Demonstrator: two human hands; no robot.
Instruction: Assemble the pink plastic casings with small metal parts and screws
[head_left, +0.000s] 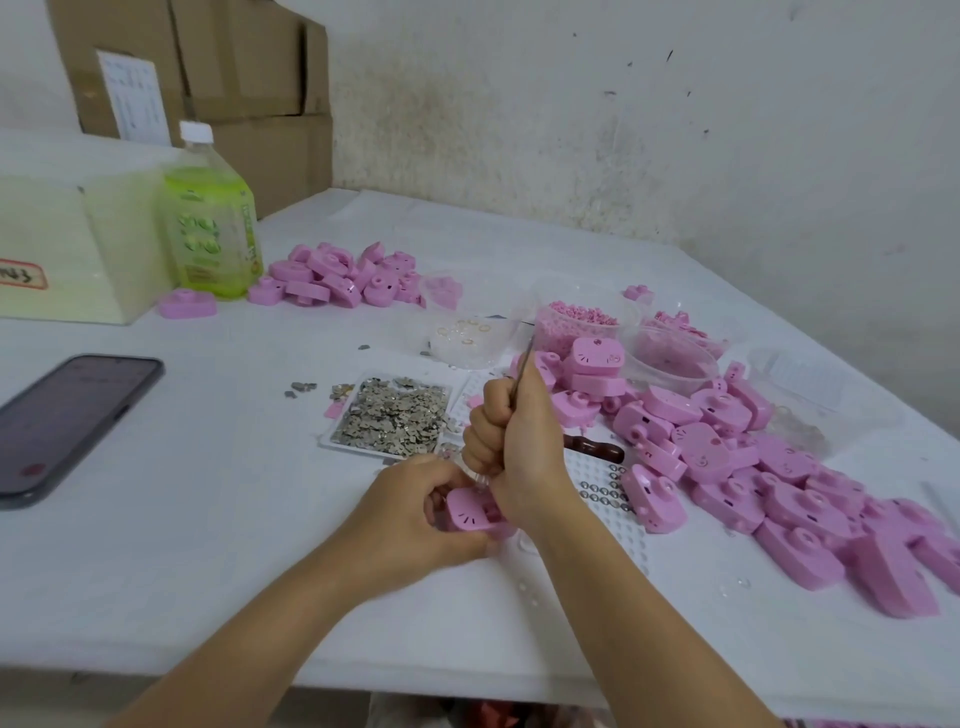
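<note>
Both forearms (649, 623) stretched over the worktop (208, 519); left grip (415, 514) clamped around a pink casing (470, 512), right grip (519, 441) fisted tight on a thin metal tool (528, 358) above it.

Materials: pink casing (470, 512) and casing piles (727, 447), smooth matt moulded plastic; small metal parts (392, 415), grey, faintly glinting sheet metal; thin tool shaft (527, 358), bare metal; bench (208, 545), white matt covering; phone (67, 415), glossy dark screen; bottle (213, 228) and tubs (670, 364), clear shiny plastic; boxes (244, 57), matt brown cardboard; wall (571, 130), rough stained plaster.
</note>
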